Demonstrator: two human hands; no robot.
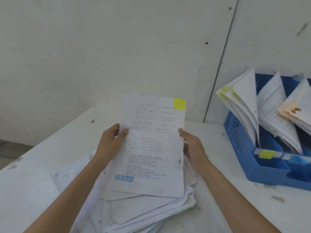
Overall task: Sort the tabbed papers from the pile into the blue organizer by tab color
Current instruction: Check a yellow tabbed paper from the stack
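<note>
I hold a printed sheet (151,145) tilted up above the pile of papers (144,211). It carries a yellow tab (179,103) at its top right corner and a blue "REJECTED" stamp near the bottom left. My left hand (111,142) pinches its left edge, thumb on the front. My right hand (193,145) grips its right edge. The blue organizer (242,148) stands at the right, with leaning papers in its slots. Its nearest slot bears a yellow label (265,154) and holds yellow-tabbed sheets (239,101).
The white table (42,165) runs to a wall behind. Its left edge drops off at the far left. The organizer's other slots hold lined sheets (276,118) and orange-tabbed sheets (297,106). Stains mark the table at the right front.
</note>
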